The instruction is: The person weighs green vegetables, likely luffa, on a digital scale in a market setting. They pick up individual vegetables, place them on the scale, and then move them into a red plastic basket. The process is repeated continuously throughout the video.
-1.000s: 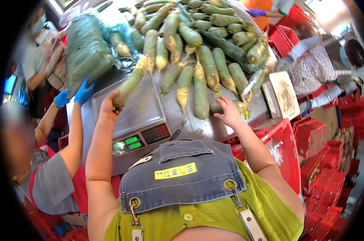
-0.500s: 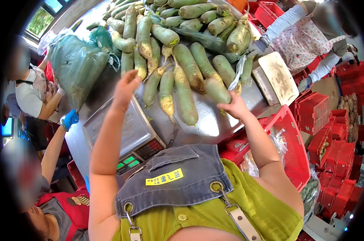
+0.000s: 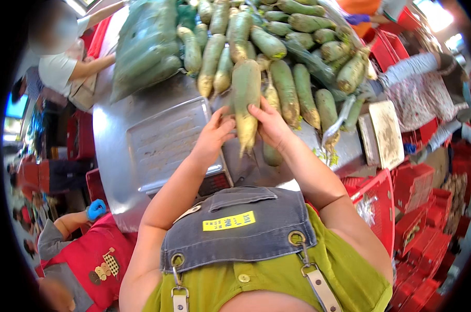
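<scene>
Watching through the head view, I see a large green radish [image 3: 247,88] between the person's two hands, above the metal surface [image 3: 112,156] and in front of the radish pile [image 3: 282,86]. Its long axis runs nearly straight away from the body: thick green end toward the pile, pale tapering root toward the denim apron [image 3: 235,213]. The right grip [image 3: 273,125] pinches its right flank, thumb laid against the skin. The left grip [image 3: 214,132] is half curled at the opposite flank; I cannot tell whether it presses there. To the radish's left lies the weighing scale [image 3: 168,136], nearer to the left grip. Another radish [image 3: 272,155] lies just below the right grip.
</scene>
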{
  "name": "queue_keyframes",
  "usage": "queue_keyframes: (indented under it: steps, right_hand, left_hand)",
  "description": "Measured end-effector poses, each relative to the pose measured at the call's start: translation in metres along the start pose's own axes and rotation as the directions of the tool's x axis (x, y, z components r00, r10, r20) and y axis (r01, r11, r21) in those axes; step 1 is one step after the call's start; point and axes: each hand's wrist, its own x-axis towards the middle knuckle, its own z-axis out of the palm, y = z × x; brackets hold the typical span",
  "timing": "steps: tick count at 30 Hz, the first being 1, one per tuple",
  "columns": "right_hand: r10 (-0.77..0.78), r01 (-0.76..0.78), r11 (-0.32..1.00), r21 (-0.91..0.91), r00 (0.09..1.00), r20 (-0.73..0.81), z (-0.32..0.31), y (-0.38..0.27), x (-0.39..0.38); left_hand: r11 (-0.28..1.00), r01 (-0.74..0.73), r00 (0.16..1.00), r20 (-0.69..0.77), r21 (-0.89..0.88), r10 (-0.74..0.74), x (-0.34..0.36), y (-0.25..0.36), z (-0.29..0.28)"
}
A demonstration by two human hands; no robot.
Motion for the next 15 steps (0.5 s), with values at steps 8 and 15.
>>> queue_keyframes:
  steps: [8,15]
  right_hand:
    - [-0.426,0.093,0.281,-0.955,0.904,-0.037,-0.113,-0.003,0.008]
    - [-0.578,-0.271,-0.359,-0.893,0.816,-0.015,-0.242,-0.04,-0.077]
  left_hand:
    - [0.929,0.018,0.996,-0.091,0.369,0.017,-0.023,0.069,-0.088]
    - [0.122,-0.1,0.969,0.068,0.988,0.239,-0.059,0.055,-0.162]
